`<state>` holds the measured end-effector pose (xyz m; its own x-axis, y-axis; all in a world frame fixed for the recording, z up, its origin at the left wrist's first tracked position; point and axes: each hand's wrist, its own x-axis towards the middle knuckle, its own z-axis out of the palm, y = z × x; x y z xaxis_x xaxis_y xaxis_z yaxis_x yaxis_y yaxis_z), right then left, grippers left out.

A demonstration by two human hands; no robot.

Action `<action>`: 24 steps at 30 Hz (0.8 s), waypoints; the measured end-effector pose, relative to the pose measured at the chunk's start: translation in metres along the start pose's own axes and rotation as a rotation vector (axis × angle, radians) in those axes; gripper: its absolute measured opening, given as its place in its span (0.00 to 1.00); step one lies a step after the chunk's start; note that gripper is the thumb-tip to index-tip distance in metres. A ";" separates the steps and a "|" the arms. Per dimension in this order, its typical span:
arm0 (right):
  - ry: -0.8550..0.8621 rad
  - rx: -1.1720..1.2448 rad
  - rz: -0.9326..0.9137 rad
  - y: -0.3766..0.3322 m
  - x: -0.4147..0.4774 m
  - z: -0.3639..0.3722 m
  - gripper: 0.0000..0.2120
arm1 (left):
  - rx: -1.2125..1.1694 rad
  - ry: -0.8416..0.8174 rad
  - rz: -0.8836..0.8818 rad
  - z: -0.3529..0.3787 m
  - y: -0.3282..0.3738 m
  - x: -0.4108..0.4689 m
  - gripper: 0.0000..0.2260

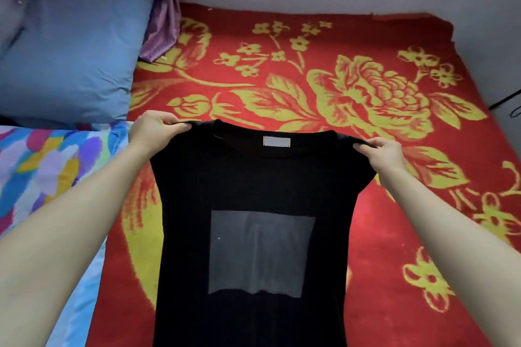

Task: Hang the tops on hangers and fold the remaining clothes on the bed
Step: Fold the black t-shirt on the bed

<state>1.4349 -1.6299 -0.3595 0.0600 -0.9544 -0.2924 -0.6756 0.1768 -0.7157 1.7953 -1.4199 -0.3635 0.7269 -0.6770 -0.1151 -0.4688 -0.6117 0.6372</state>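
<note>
1. Head view, task item: the black short-sleeved T-shirt (253, 177), with a grey square print and a white neck label, is held spread out over the bed with the red, yellow-flowered blanket (366, 51).
2. Left grip (158, 132): the fingers are curled and pinch the shoulder edge on that side.
3. Right grip (386, 153): the fingers are curled and pinch the opposite shoulder edge.
4. Governing relation: the collar lies midway between the two grips. The long axis of the garment runs from the collar toward the person, and the hem passes out of frame below.
5. Shoulder line: slightly tilted, with the left grip further from the person.
6. Judgement: no hanger is in view, so either grip is equally placed to release and fetch one.
7. Surroundings: a plain blue pillow (73, 45) and a multicoloured patterned quilt (42, 166) lie to the left.
</note>
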 end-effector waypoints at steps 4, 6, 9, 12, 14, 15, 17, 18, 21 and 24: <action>0.054 -0.131 -0.078 -0.029 0.042 0.021 0.08 | 0.178 0.196 0.011 0.010 0.023 0.043 0.13; 0.043 -0.206 -0.117 -0.035 0.064 0.035 0.12 | 0.212 0.256 -0.031 0.027 0.028 0.060 0.17; -0.126 -0.302 -0.109 -0.015 0.075 0.060 0.27 | 0.280 0.098 -0.150 0.065 0.014 0.057 0.32; -0.278 -0.389 -0.055 0.048 0.058 0.084 0.32 | 0.327 -0.139 -0.297 0.118 -0.030 0.011 0.40; -0.355 -0.468 0.051 0.100 0.035 0.093 0.32 | 0.319 -0.250 -0.428 0.149 -0.064 -0.037 0.40; -0.393 -0.496 0.130 0.127 0.019 0.096 0.33 | 0.327 -0.301 -0.496 0.164 -0.081 -0.064 0.40; -0.446 -0.522 0.275 0.172 -0.017 0.096 0.33 | 0.348 -0.391 -0.620 0.185 -0.113 -0.119 0.40; -0.472 -0.528 0.335 0.193 -0.035 0.096 0.33 | 0.363 -0.434 -0.670 0.192 -0.128 -0.145 0.40; -0.536 -0.548 0.473 0.245 -0.089 0.096 0.35 | 0.372 -0.497 -0.799 0.204 -0.164 -0.215 0.39; -0.515 -0.500 0.568 0.281 -0.127 0.101 0.36 | 0.297 -0.468 -0.934 0.206 -0.189 -0.256 0.38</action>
<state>1.3118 -1.4345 -0.5879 -0.1393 -0.5093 -0.8492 -0.9361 0.3475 -0.0548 1.5942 -1.2150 -0.6113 0.6259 0.0574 -0.7778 0.0220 -0.9982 -0.0560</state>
